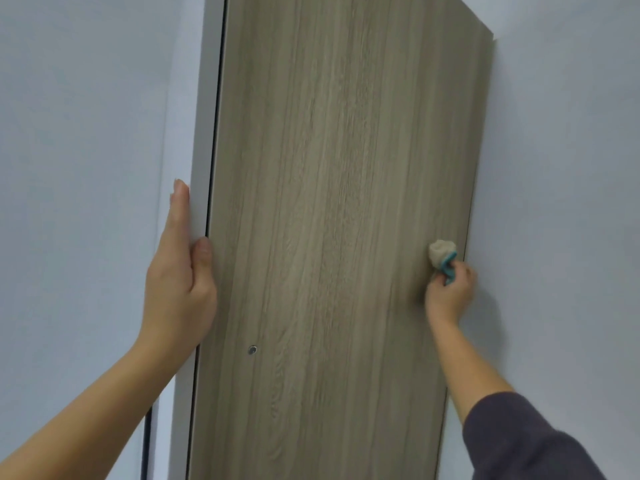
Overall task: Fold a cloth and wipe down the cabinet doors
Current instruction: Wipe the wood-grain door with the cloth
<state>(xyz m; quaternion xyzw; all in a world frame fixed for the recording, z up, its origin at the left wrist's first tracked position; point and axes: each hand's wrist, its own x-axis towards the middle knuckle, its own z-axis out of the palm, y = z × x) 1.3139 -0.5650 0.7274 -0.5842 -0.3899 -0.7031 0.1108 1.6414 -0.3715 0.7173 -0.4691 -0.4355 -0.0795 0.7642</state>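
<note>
A tall wood-grain cabinet door stands ajar and fills the middle of the head view. My left hand holds its left edge, fingers straight up along the white side and thumb on the wood face. My right hand grips a bunched cloth, beige with a teal edge. The cloth is pressed against the door face close to its right edge, at about mid height.
Pale grey-white wall lies on the left and on the right of the door. A small round metal fitting sits low on the door's left part. A dark gap runs along the door's left edge.
</note>
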